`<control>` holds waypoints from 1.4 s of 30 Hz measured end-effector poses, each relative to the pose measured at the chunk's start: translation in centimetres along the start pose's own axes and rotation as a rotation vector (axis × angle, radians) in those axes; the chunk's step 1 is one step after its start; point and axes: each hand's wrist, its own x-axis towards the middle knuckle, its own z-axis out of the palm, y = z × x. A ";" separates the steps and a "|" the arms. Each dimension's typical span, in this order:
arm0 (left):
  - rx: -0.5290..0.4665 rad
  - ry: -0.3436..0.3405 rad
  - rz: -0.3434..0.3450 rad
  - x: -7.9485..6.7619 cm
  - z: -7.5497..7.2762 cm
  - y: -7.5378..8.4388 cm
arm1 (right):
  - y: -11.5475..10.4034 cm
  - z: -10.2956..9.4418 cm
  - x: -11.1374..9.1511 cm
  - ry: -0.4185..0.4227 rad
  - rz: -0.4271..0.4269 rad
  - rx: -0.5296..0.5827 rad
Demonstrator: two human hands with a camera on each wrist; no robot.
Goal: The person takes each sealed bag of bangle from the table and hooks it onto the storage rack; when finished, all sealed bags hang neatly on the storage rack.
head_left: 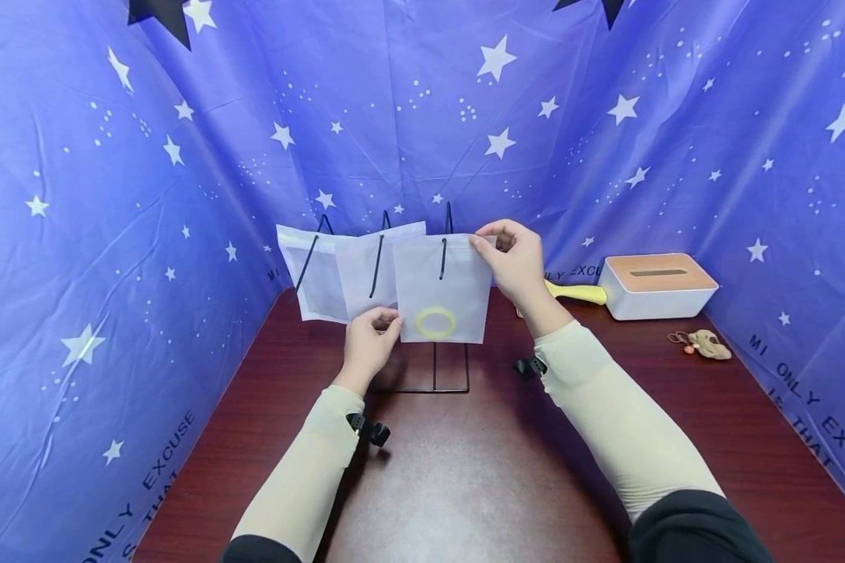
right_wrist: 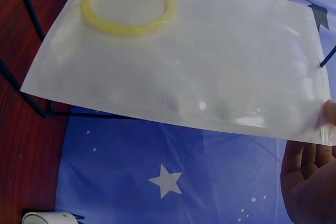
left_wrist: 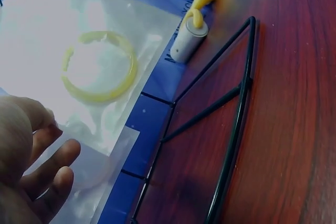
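Note:
A frosted plastic bag (head_left: 458,289) with a yellow ring (head_left: 436,322) inside hangs on a black wire prong of a rack (head_left: 451,389). My right hand (head_left: 515,258) pinches its top right corner between thumb and fingers. Lower down, my left hand (head_left: 369,344) has thumb and index finger together at the bag's left edge and appears to pinch it, the other fingers loosely curled. Two similar bags, a middle one (head_left: 364,270) and a left one (head_left: 317,274), hang from neighbouring prongs, partly overlapped. The ring (right_wrist: 128,30) shows through the plastic in the right wrist view.
To the right stands a white tissue box (head_left: 658,289) with a wooden lid. A yellow-handled object (head_left: 577,293) lies beside it, partly behind my right arm. A small plush keychain (head_left: 707,344) is near the table's right edge. Starry blue cloth (head_left: 422,117) surrounds the table.

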 end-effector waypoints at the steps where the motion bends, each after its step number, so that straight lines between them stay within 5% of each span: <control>1: 0.007 0.007 -0.008 0.1 0.1 0.0 | 0.1 0.1 0.2 0.002 0.005 -0.001; 17: 0.056 0.029 -0.031 1.4 1.3 0.1 | 1.7 0.5 2.4 0.043 0.042 0.000; 34: 0.027 0.035 -0.023 2.3 2.1 -0.2 | 2.2 1.0 2.9 0.085 0.047 0.026; 42: 0.010 0.013 -0.075 2.4 2.1 -0.1 | 1.9 0.6 2.6 0.064 0.063 0.047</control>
